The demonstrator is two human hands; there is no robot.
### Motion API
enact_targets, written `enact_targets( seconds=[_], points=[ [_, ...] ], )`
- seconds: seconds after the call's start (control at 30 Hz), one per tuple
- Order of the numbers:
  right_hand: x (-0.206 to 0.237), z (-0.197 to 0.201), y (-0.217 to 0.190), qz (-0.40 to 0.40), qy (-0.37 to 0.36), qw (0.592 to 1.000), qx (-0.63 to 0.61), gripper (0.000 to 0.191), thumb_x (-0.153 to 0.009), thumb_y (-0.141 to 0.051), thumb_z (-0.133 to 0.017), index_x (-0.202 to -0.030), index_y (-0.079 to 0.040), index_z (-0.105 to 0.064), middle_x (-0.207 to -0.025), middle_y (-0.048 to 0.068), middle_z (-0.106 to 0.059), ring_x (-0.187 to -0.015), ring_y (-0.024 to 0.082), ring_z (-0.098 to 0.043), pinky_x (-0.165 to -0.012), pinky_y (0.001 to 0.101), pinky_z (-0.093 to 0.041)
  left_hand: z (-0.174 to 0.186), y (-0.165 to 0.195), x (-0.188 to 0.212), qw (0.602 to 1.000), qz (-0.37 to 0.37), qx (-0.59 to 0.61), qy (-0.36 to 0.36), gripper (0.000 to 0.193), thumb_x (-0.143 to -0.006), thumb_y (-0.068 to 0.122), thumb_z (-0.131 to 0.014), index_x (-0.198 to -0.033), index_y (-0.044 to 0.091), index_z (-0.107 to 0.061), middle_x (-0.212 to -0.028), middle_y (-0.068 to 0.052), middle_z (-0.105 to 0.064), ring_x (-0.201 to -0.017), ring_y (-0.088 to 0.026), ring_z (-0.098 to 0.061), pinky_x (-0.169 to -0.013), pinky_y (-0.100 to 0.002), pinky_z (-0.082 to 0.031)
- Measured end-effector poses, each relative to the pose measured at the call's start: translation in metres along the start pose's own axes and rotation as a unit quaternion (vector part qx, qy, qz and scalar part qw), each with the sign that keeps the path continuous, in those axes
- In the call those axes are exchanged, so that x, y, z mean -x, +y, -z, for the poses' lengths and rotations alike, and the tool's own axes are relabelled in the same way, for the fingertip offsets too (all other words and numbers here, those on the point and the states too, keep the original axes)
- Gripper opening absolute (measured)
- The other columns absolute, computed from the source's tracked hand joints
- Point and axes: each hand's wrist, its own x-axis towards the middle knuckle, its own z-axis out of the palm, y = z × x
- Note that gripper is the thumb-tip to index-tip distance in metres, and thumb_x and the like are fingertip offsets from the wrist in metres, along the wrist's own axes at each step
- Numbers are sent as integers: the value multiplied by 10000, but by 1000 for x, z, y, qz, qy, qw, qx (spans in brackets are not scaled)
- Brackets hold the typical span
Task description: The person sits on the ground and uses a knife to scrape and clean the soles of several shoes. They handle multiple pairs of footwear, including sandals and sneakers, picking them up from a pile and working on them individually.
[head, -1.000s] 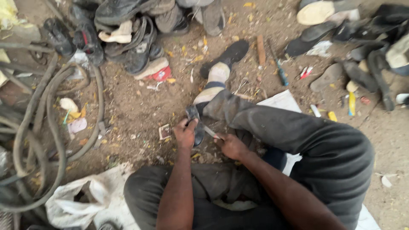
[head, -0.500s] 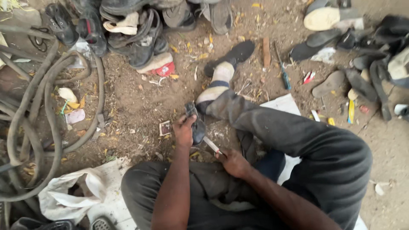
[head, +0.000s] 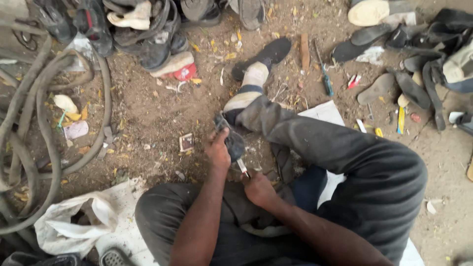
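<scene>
At the centre of the frame the left hand is closed around a dark sole piece, holding it upright just above the dirt ground, beside the stretched leg. The right hand is closed on a small blade, whose tip touches the lower edge of the sole piece.

The main risk, as I judge it, is a slip. The blade points up toward the left hand's fingers, which wrap the piece just above the cutting edge. If the rubber gives suddenly, the blade could run into those fingers or the wrist. The piece has no desk or block under it, so it can twist in the grip and throw the cut off line. The 2 hands work just beside the knee of the grey trousers, so an overshoot to the right could nick cloth or leg.

The screwdriver lies at the upper right, well apart. The shoe pile fills the upper left and the hoses curve down the left edge; neither is near the cut.
</scene>
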Motion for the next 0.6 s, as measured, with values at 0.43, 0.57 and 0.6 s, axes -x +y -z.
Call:
enact_targets(
  seconds=[0.43, 0.57, 0.6],
  points=[
    [4, -22, -20, 204, 100, 968, 107, 208, -975, -106, -570, -1121, 37, -604, -882, 296, -680, -768, 459, -658, -631, 533, -513, -11, 10, 0, 988, -138, -70, -13, 195, -898, 75, -660, -1087, 51, -702, -955, -80, -674, -873, -242, -641, -831, -355, -549],
    [33, -6, -47, -31, 13, 992, -119, 223, -986, -175, -574, -1099, 17, -582, -842, 283, -694, -770, 465, -680, -630, 530, -534, -16, 27, -8, 970, 27, 224, 91, 153, -847, 199, -689, -916, 63, -710, -870, -46, -707, -787, -218, -697, -740, -355, -572],
    [34, -1, -54, -28, 1, 995, -92, 253, -982, -171, -564, -1140, 27, -557, -854, 275, -700, -776, 455, -688, -637, 525, -542, -14, 32, -8, 971, 20, 219, 97, 174, -821, 222, -682, -899, 71, -719, -855, -41, -715, -771, -217, -704, -726, -355, -571]
  ],
)
